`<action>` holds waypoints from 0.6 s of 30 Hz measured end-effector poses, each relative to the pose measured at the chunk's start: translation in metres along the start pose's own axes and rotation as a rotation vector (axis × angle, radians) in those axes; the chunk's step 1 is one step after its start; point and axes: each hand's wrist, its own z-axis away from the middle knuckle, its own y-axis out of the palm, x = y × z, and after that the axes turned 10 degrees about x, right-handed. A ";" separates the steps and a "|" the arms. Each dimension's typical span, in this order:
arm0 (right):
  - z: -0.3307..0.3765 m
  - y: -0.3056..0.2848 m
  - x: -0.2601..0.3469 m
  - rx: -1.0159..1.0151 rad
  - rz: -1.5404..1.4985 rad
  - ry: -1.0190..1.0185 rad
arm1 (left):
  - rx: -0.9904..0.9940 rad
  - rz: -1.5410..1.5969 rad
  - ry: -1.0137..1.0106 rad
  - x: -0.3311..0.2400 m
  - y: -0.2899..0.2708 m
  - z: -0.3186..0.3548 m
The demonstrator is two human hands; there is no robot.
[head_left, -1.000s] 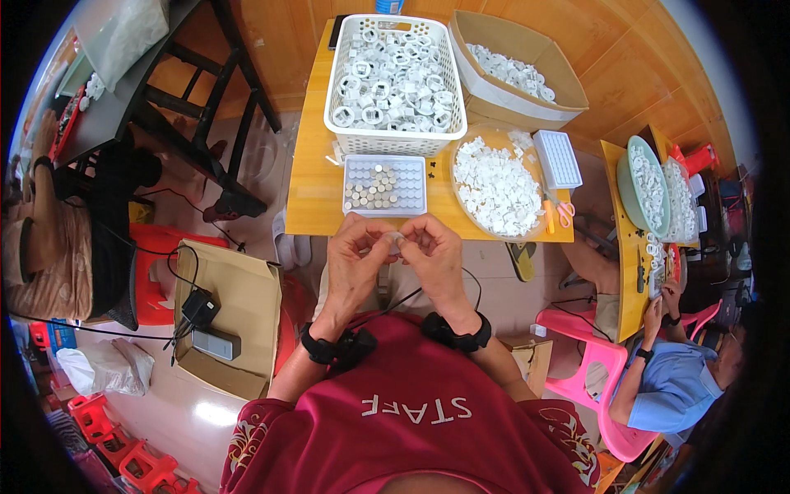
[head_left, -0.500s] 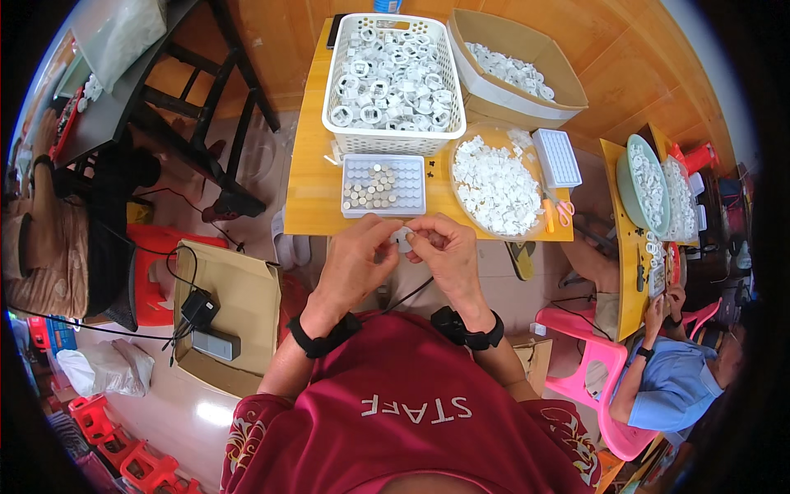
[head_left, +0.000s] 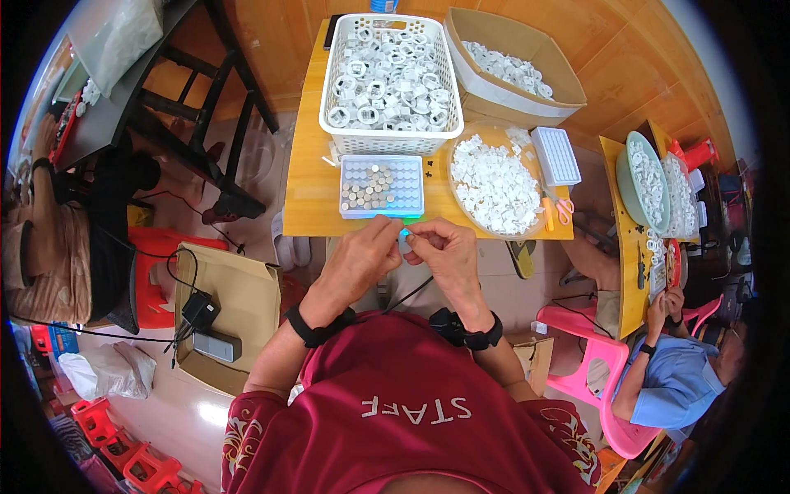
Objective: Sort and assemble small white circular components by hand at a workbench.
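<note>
Just off the table's near edge, both my hands are closed at the fingertips around a small white plastic light piece [head_left: 404, 243]. A blue-green glow shines from its top and tints the table edge. My left hand [head_left: 360, 257] pinches it from the left, fingers curled and partly hiding it. My right hand [head_left: 448, 253] grips its other side between thumb and fingers. Right beyond the hands lies a pale shallow tray [head_left: 349, 169] with round pockets. Several small silver discs [head_left: 374, 196], looking like button cells, lie loose in it.
A white basket [head_left: 329, 123] of ring-shaped white parts stands behind the tray, beside a cardboard box [head_left: 568, 90] of similar parts. A round dish of white pieces [head_left: 494, 185], orange-handled scissors [head_left: 564, 212] and another pocketed tray [head_left: 557, 156] are on the right. Co-workers sit at both sides.
A blue-green glow has appeared on the white piece between my fingers. My left hand has shifted slightly; both hands stay at the table edge.
</note>
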 end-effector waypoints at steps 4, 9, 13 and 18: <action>-0.001 0.002 -0.002 -0.024 -0.014 -0.026 | -0.076 0.251 -0.096 0.003 0.002 -0.001; 0.002 0.007 -0.002 -0.065 0.028 -0.205 | -0.174 0.957 -0.329 0.005 0.012 0.000; 0.004 0.009 0.003 -0.113 0.183 -0.361 | -0.230 1.356 -0.452 -0.004 0.010 -0.004; 0.011 0.005 0.007 -0.215 0.377 -0.505 | -0.207 1.425 -0.401 -0.012 0.012 -0.011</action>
